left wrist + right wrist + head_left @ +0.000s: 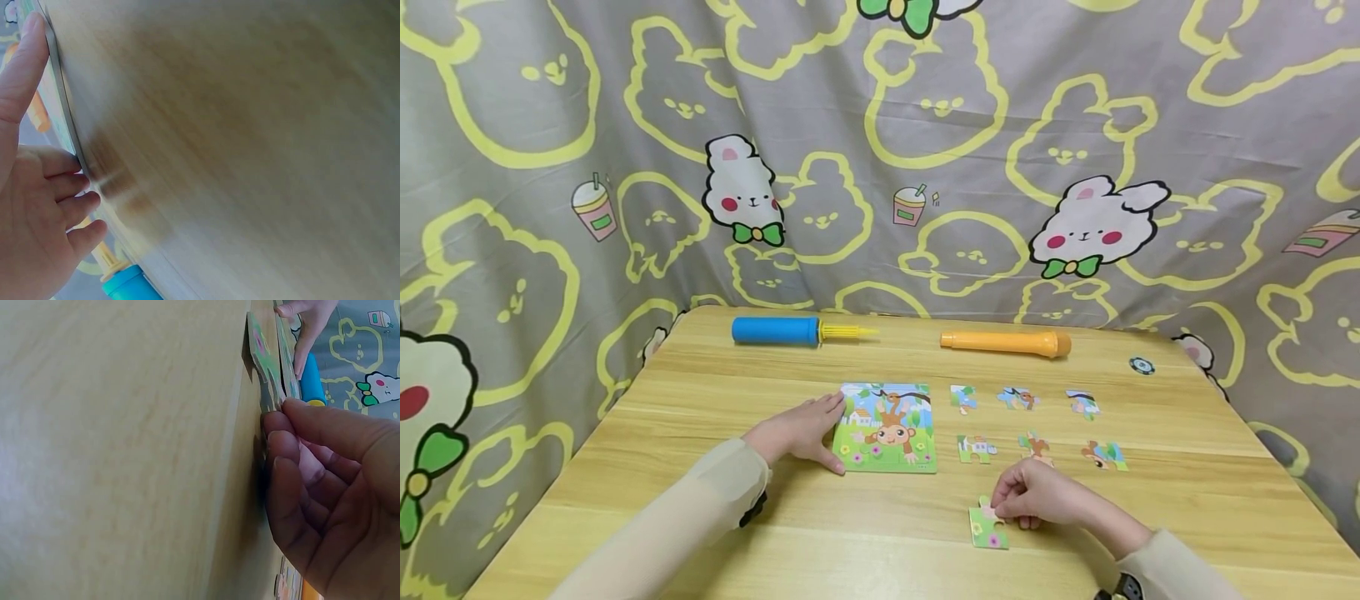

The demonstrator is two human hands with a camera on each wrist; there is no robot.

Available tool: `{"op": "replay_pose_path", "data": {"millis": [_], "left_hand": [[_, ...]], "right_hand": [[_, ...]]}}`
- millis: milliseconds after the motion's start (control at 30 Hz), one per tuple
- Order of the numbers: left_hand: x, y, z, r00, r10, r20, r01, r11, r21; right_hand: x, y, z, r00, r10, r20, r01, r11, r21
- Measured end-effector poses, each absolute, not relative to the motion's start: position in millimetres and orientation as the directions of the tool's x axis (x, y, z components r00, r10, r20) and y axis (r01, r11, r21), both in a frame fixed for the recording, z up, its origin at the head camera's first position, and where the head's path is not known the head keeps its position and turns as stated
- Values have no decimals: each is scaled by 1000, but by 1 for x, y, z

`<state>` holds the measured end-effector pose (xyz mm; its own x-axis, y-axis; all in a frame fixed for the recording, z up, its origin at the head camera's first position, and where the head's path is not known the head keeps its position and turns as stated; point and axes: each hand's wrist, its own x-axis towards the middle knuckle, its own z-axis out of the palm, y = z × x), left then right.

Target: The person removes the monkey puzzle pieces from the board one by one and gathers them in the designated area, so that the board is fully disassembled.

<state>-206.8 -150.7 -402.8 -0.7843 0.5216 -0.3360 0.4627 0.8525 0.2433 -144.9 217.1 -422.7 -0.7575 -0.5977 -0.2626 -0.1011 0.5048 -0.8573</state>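
Observation:
My right hand [1037, 496] pinches a green puzzle piece [987, 533] with flowers on it, between thumb and index finger. In the right wrist view the piece [264, 353] is tilted, its far end raised off the wooden surface. To the left lies a square puzzle board [883, 460] with a monkey, a house and trees pictured on it. My left hand [801, 429] rests at the board's left edge, thumb near the lower corner and fingers along the side. The left wrist view shows the thumb [25, 69] and fingertips against that edge.
Loose puzzle pieces lie in two rows right of the board, among them a house piece [974, 448] and a monkey-face piece [1105, 456]. Behind are a blue hand pump [775, 331], an orange toy microphone [1000, 342] and a round chip [1142, 366]. A patterned curtain [850, 275] stands behind the table.

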Motion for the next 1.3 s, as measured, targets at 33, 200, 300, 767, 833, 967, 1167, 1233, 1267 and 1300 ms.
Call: {"op": "replay_pose_path", "data": {"millis": [33, 200, 300, 767, 833, 967, 1167, 1233, 1267, 1300], "left_hand": [[-207, -151, -403, -784, 522, -335, 464, 852, 244], [-207, -151, -403, -784, 524, -333, 468, 851, 239], [-207, -151, -403, -785, 523, -334, 467, 852, 236], [-203, -151, -401, -786, 517, -339, 459, 855, 242], [-203, -151, -401, -787, 514, -341, 455, 857, 240], [-204, -150, -402, -788, 513, -341, 453, 858, 244], [-205, -151, -402, -786, 520, -333, 460, 853, 246], [-205, -150, -402, -786, 521, -332, 460, 852, 249], [-205, -150, -401, -786, 521, -332, 461, 852, 248], [-205, -150, -401, -786, 522, -331, 461, 852, 248]], "right_hand": [[-145, 217, -423, -757, -597, -264, -99, 505, -858], [-145, 217, -422, -754, -600, -268, -95, 504, -859], [-146, 216, -419, -750, -608, -260, -111, 503, -857], [-178, 176, -400, -755, -648, -102, -295, 474, -830], [-183, 165, -400, -752, -653, -88, -319, 478, -818], [-191, 144, -405, -746, -664, -61, -363, 482, -797], [-202, 119, -414, -723, -691, -18, -445, 485, -752], [-204, 113, -415, -717, -697, -9, -473, 496, -728], [-205, 110, -416, -715, -699, -8, -480, 500, -720], [-206, 107, -416, -714, -700, -6, -489, 504, -712]]}}
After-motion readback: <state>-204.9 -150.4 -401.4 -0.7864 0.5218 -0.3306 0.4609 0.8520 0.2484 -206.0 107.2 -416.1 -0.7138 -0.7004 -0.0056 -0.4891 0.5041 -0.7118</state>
